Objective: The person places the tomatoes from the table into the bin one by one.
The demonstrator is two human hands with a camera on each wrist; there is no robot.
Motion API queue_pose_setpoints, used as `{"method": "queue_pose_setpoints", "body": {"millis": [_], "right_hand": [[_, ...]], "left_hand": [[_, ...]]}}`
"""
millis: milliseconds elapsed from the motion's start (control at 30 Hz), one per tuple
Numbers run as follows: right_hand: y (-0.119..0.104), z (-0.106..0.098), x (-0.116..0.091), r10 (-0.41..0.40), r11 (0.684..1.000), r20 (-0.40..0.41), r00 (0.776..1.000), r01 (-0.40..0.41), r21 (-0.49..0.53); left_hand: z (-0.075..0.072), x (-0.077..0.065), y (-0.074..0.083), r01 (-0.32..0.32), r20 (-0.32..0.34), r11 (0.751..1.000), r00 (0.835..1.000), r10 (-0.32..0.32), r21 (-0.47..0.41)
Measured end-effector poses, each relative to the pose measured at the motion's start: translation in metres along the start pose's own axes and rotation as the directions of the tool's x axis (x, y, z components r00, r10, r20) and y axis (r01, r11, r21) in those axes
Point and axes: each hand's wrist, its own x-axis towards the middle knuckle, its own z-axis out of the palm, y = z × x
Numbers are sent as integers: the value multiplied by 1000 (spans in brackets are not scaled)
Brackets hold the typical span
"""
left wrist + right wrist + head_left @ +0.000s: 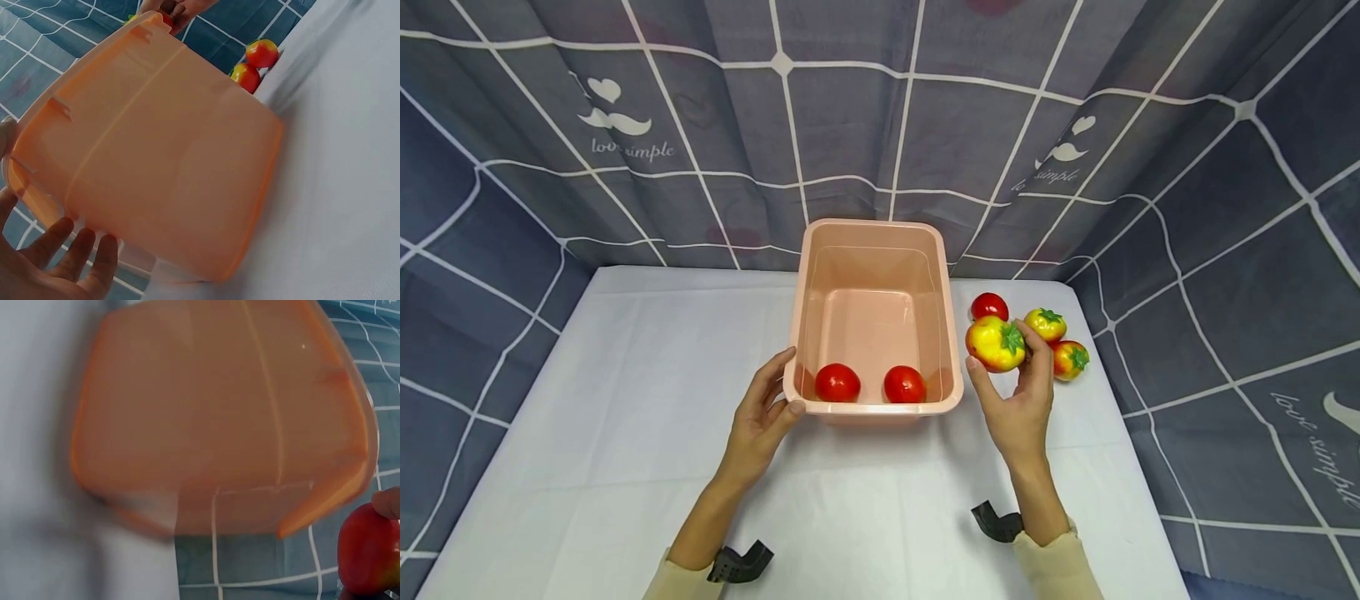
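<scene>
Right, the two hands are working apart, one on either side of a pink bin [871, 321] that's sitting between them on the white desk [865, 500]. The left hand [760, 421] is gripping the bin's near corner, thumb lying on the front rim. Over on the other side, the right hand [1021, 400] is pinching a big yellow-and-red fruit [996, 343] between thumb and fingers, holding it above the desk, just outside the bin. Just beyond that hand a red fruit [989, 306] is lying, while a small yellow fruit [1047, 323] and a red-and-yellow fruit [1070, 360] are resting to its right. Between the hands, two red fruits [837, 382] are sitting inside the bin, apart, towards its near wall.
</scene>
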Motion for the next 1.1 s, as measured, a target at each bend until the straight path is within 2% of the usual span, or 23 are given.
{"method": "queue_pose_setpoints", "body": {"millis": [67, 300, 533, 667, 833, 1100], "right_hand": [[-4, 3, -3, -11, 1000, 13, 1000, 11, 12], [-16, 14, -15, -36, 997, 54, 998, 32, 68], [-24, 24, -25, -67, 996, 90, 994, 62, 61], [-24, 31, -30, -112, 992, 114, 987, 104, 67], [-21, 37, -34, -163, 987, 131, 978, 162, 22], [-18, 38, -34, -168, 986, 138, 976, 167, 16]], "left_hand": [[0, 0, 0, 7, -1, 1000, 1000, -7, 3], [0, 0, -3, -28, -1, 1000, 1000, 28, -7], [1, 0, -2, -17, -8, 1000, 1000, 17, -8], [1, 0, -1, -21, -12, 1000, 1000, 21, -7], [1, 0, -2, -23, -10, 1000, 1000, 22, -10], [1, 1, -3, -8, -22, 1000, 1000, 8, -1]]}}
